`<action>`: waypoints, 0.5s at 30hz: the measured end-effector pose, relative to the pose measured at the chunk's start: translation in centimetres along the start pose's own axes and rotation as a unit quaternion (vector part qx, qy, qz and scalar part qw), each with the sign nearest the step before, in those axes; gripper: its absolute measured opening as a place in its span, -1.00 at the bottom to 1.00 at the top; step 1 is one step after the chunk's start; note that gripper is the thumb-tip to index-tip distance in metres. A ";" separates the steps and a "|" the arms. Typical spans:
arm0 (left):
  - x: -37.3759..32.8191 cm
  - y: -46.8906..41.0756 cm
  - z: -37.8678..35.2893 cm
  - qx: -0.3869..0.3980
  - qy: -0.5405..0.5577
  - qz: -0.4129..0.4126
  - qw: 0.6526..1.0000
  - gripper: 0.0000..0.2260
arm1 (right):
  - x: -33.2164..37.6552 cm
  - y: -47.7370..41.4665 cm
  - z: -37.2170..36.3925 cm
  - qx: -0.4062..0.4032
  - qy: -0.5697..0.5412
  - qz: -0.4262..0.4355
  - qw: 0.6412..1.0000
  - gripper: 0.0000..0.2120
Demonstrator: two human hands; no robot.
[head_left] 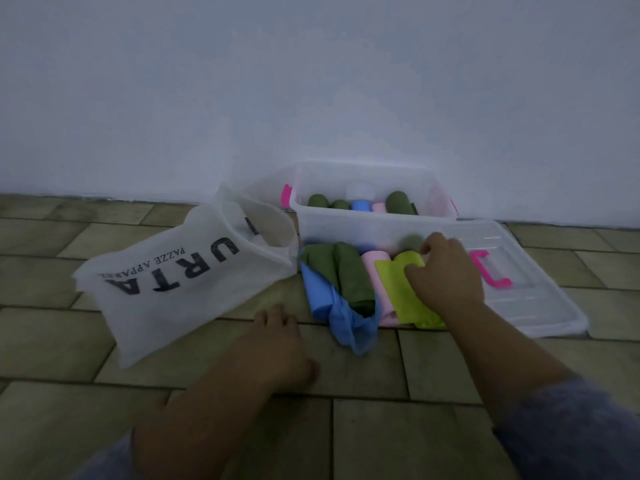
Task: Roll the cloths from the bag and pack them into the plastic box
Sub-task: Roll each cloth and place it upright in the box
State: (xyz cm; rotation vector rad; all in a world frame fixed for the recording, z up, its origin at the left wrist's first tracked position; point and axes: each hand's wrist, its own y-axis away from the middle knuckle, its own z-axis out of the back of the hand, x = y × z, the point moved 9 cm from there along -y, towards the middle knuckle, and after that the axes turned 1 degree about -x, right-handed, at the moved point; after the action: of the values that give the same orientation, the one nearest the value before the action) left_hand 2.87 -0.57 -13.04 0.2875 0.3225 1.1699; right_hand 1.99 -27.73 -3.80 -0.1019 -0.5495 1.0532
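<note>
Tightness matters: the right hand (445,275), fingers curled on the lime-green cloth (398,297) at its far end, just on the near side of the plastic box (346,230), should roll evenly, while the left hand (280,337) lies flat on the floor (433,362).

Bare left hand (277,341), bare right hand (446,275), bare forearms (502,355), fuzzy blue-grey knit sleeves (575,431) above them

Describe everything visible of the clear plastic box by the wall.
The clear plastic box is a translucent rectangular tub with pink end latches, open, upright on the tiled floor against the white wall. Rolled olive, blue and pink cloths lie inside. Its clear lid lies flat at its right; the white lettered fabric bag has its mouth against the box's left end.
</note>
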 end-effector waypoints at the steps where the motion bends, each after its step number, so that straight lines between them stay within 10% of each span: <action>1: -0.1 0.1 -0.6 0.010 -0.011 -0.001 1.000 -0.15 | -1.0 0.4 -1.8 0.069 0.013 -0.032 0.997 -0.62; 9: -0.6 0.8 -0.3 0.025 -0.038 -0.006 0.999 -0.13 | -4.1 1.8 -4.8 0.252 -0.089 -0.222 0.938 -0.42; 15: 0.1 0.8 -0.4 -0.005 -0.017 0.000 1.000 -0.12 | -0.4 1.8 0.6 0.088 -0.205 -0.143 0.964 -0.65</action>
State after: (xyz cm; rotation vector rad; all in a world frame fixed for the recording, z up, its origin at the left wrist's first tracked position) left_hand 2.05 -0.18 -13.05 0.2974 0.2865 1.1645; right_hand 0.13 -27.30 -4.04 0.3527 -0.8140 0.8351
